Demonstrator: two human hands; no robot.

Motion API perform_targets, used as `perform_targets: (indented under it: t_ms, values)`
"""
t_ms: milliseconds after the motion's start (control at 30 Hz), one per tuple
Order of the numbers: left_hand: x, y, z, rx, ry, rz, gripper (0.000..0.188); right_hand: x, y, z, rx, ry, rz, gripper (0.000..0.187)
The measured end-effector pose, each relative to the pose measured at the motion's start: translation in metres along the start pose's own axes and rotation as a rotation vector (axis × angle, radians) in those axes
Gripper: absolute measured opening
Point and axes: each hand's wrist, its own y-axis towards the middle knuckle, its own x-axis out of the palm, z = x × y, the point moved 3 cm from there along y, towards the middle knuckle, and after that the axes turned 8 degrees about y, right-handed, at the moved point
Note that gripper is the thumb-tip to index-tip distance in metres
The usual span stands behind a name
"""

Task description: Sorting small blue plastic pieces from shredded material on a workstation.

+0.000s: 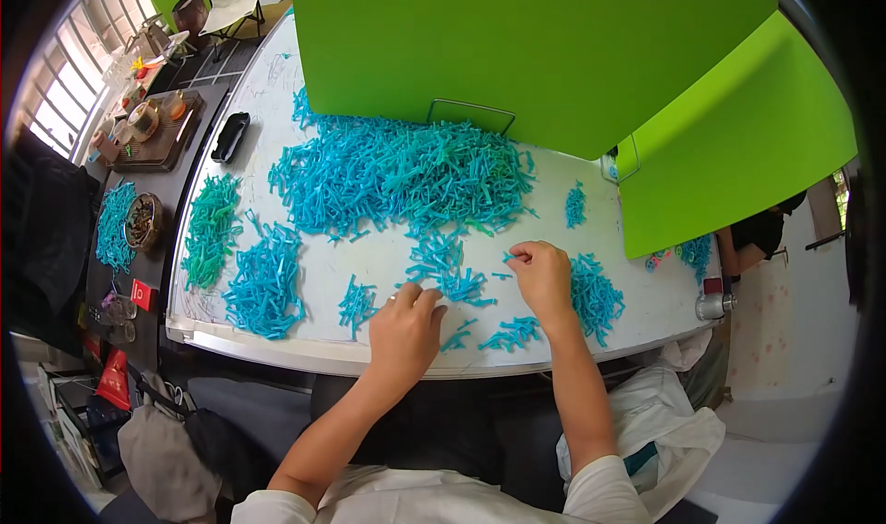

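Observation:
Many small, thin turquoise plastic-looking pieces lie in heaps on a white table; their exact kind is too small to tell. My left hand [406,330] is curled at the near edge of a loose middle cluster [443,264], and its fingers hide whatever is in them. To its right, my right hand [543,279] pinches a small turquoise piece [508,257] between thumb and fingertips, just above the table. A small pile [356,304] lies left of my left hand. Beside my right wrist is a larger pile [595,295]. Between my forearms lie a few loose pieces [510,334].
A large heap [397,175] spreads across the table [341,353] below a bright green panel [517,53]. Greener pieces [211,228] and a blue pile [266,284] lie left, near a black tray [231,137]. Another person's arm [729,252] shows behind the right-hand green panel [738,145].

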Motion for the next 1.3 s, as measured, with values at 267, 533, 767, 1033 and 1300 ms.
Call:
perform_targets:
  t_ms: [267,533,767,1033,1300]
  values:
    - [0.015,0.015,-0.008,-0.160,0.083,-0.065,0.012,0.000,-0.012,-0.004,-0.012,0.093,0.032,0.022]
    - [-0.017,-0.011,-0.016,-0.291,-0.352,-0.159,0.011,-0.003,-0.020,-0.009,-0.015,0.136,0.077,0.019]
    - [-0.026,-0.008,-0.018,-0.293,-0.374,-0.096,0.015,-0.013,-0.034,-0.030,-0.043,0.271,0.217,0.015]
    - [-0.036,-0.031,-0.024,-0.155,-0.025,-0.140,0.024,-0.013,-0.079,-0.024,0.202,0.877,0.110,0.014]
    - [-0.048,-0.042,-0.018,-0.112,0.008,0.053,0.025,0.012,-0.130,-0.040,0.660,1.564,-0.196,0.021]
